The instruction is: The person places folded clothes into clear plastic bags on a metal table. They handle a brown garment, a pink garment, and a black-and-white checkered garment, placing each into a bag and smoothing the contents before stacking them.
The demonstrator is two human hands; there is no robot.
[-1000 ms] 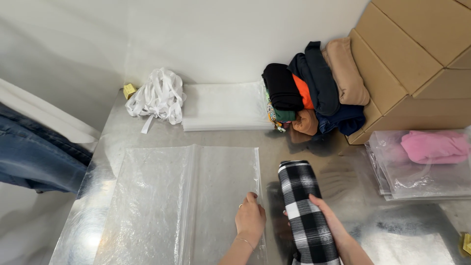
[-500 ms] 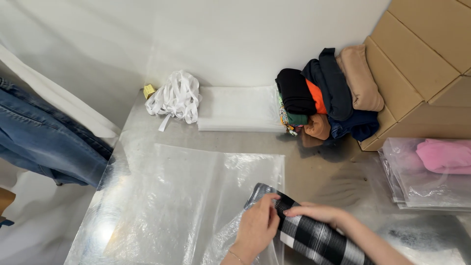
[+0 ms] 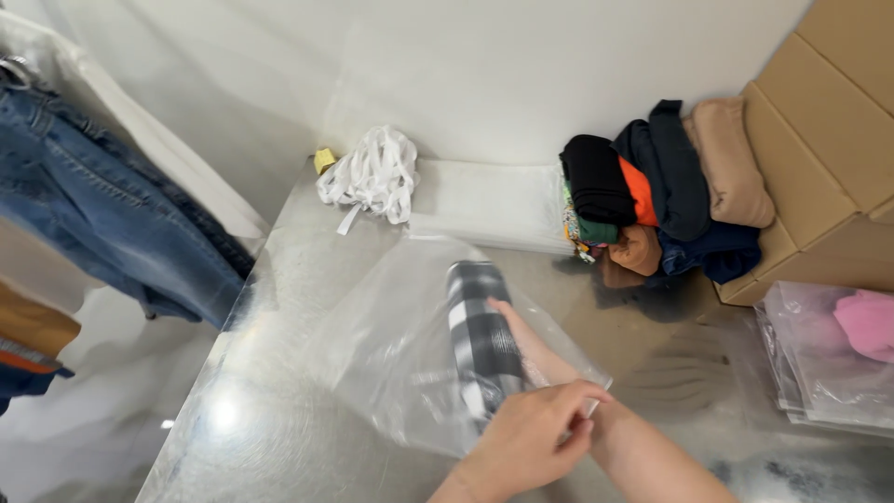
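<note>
A rolled black-and-white checked cloth [image 3: 480, 331] sits inside a clear plastic bag [image 3: 391, 349] that is lifted off the shiny metal table [image 3: 279, 279]. My right hand [image 3: 521, 340] reaches into the bag, its fingers wrapped on the roll and seen through the plastic. At the near end, my left hand [image 3: 526, 438] pinches the bag's open edge, over my right forearm.
A bundle of white straps [image 3: 372, 172] and a flat stack of clear bags [image 3: 489, 205] lie at the back. Rolled garments [image 3: 661, 186] lean on cardboard boxes [image 3: 819, 140] at right. A bagged pink garment [image 3: 861, 326] lies far right. Blue jeans [image 3: 102, 205] hang left.
The bag lay flat with the roll beside it; now the roll and my right hand are deep inside it, and my left hand holds the lifted opening.
</note>
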